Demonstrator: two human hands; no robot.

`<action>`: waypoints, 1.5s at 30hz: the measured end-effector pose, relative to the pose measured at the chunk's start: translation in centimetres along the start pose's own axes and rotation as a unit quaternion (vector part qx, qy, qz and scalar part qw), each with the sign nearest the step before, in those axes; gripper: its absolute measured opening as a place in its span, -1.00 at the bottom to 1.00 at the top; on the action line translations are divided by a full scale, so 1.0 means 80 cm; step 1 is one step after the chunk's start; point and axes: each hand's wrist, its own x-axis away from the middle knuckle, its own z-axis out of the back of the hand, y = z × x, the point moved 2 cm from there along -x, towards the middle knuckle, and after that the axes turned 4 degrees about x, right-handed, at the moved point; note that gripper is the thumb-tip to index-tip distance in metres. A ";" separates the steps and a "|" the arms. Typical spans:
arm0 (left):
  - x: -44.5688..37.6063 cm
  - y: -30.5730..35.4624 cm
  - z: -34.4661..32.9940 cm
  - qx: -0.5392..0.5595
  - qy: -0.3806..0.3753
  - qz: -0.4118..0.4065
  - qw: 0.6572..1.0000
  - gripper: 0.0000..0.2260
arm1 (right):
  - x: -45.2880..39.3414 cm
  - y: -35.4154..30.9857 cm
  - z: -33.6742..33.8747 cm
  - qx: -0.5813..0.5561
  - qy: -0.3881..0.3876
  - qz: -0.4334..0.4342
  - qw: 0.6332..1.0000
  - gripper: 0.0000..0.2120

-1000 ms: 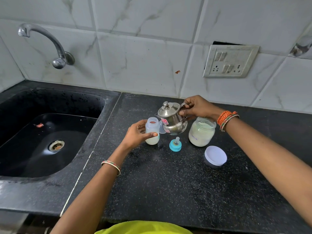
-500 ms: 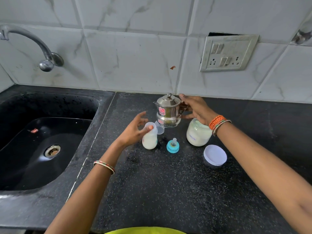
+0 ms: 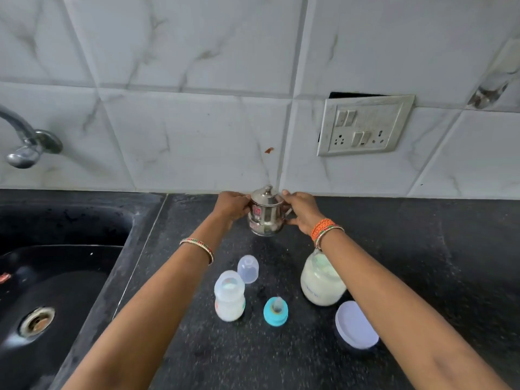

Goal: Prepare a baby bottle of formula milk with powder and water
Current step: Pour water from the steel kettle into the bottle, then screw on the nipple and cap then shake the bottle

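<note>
Both your hands close on the small lidded steel kettle at the back of the black speckled table: left hand and right hand each form a grip on its sides. Nearer you than the grip stand the open translucent baby bottle of white milk, its teal nipple ring and the glass powder jar.

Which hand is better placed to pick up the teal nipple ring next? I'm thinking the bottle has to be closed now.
Probably the right hand. Both hands hold the steel kettle by the wall, but the teal nipple ring stands right of the open baby bottle, leaving the left hand to steady the bottle.
</note>
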 end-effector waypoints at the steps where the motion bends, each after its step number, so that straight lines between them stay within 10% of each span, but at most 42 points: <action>1: -0.018 -0.001 -0.001 0.001 0.011 0.020 1.000 -0.80 | -0.014 0.000 -0.004 0.010 0.004 -0.002 1.000 -0.73; 11: -0.099 -0.024 -0.002 -0.039 0.045 0.033 0.998 -0.90 | -0.101 0.008 -0.020 0.047 0.013 -0.043 0.998 -0.80; 14: -0.088 -0.032 0.002 -0.084 0.046 0.007 0.995 -0.80 | -0.090 -0.001 -0.016 0.161 0.048 -0.023 0.985 -0.52; 21: 0.013 -0.046 0.039 -0.082 0.048 -0.057 0.994 -0.86 | 0.050 -0.007 -0.029 0.391 0.026 0.199 0.898 -0.85; 27: 0.127 -0.062 0.085 -0.046 0.031 -0.106 0.993 -0.82 | 0.168 0.053 -0.025 0.643 -0.227 0.090 0.726 -0.80; 31: 0.170 -0.097 0.114 -0.047 0.024 -0.091 0.994 -0.86 | 0.207 0.089 -0.020 0.731 -0.230 0.081 0.638 -0.50; 41: 0.207 -0.140 0.109 -0.117 -0.147 -0.118 0.975 -0.37 | 0.237 0.007 -0.035 0.607 -0.121 0.258 0.742 -0.64; 45: 0.198 -0.148 0.105 -0.175 -0.129 -0.139 0.966 -0.41 | 0.242 -0.013 -0.074 0.606 -0.199 0.309 0.706 -0.65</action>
